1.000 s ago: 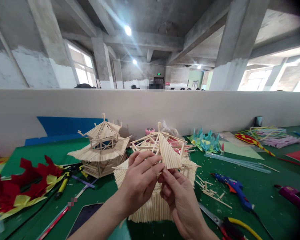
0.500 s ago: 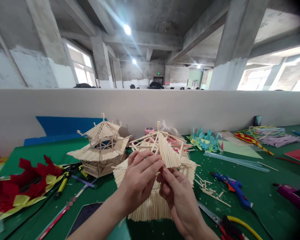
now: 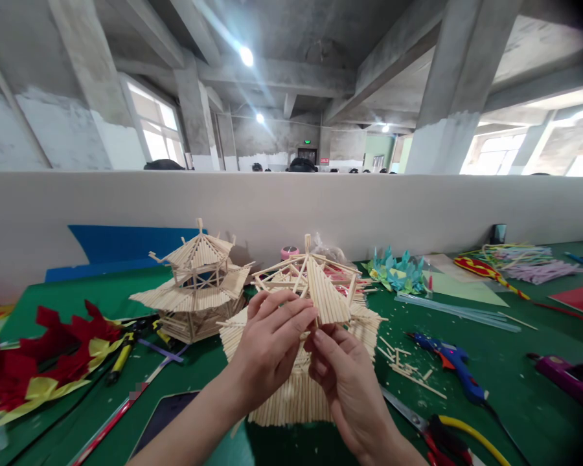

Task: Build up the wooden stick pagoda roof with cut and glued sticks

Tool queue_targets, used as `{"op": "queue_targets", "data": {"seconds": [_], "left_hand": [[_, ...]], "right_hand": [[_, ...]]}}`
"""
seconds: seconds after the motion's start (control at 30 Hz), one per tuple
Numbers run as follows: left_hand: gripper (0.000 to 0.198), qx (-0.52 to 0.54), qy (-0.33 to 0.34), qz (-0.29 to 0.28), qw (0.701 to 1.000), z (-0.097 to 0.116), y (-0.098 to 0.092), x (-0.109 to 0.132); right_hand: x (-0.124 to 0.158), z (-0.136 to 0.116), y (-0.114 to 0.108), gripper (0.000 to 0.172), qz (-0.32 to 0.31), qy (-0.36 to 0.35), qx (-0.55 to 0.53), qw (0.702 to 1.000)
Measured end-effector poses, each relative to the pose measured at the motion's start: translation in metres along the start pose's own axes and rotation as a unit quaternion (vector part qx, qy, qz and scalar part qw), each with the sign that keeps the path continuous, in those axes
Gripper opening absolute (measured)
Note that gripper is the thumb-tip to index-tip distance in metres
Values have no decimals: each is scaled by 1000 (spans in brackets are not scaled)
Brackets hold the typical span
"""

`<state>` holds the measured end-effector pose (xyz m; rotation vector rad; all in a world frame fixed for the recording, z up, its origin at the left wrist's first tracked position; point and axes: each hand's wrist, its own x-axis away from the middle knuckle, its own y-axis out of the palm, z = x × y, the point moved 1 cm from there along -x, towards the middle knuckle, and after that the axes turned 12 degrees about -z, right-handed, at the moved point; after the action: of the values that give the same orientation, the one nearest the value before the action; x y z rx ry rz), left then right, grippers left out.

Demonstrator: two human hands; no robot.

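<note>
A pavilion model of thin wooden sticks point(image 3: 320, 298) stands on the green table point(image 3: 505, 362) in front of me. Its upper roof is a bare frame with one triangular panel of sticks. My left hand point(image 3: 272, 346) has its fingers closed against the lower edge of that panel. My right hand point(image 3: 342, 375) pinches at the same spot from below, fingertips meeting the left hand's. What lies between the fingertips is too small to make out. A finished stick pavilion point(image 3: 197, 285) stands to the left behind.
A blue glue gun point(image 3: 449, 359) and loose stick offcuts point(image 3: 408, 375) lie to the right. Scissors with red and yellow handles point(image 3: 442, 433) are near the front edge. Red and yellow paper point(image 3: 34, 369) lies left, teal paper flowers point(image 3: 398, 272) behind, a phone point(image 3: 168, 417) near my left arm.
Both hands hold nearly the same place at the roof panel's lower edge, having shifted only slightly up. The model has not moved.
</note>
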<state>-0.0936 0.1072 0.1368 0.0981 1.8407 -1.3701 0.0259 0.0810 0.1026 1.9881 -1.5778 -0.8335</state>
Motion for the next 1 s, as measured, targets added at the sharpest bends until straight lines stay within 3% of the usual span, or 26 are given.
{"op": "queue_targets", "data": {"seconds": [1.0], "left_hand": [[36, -10, 4, -5, 1000, -2, -1, 2]], "right_hand": [[-3, 4, 2, 21, 15, -8, 27, 999]]}}
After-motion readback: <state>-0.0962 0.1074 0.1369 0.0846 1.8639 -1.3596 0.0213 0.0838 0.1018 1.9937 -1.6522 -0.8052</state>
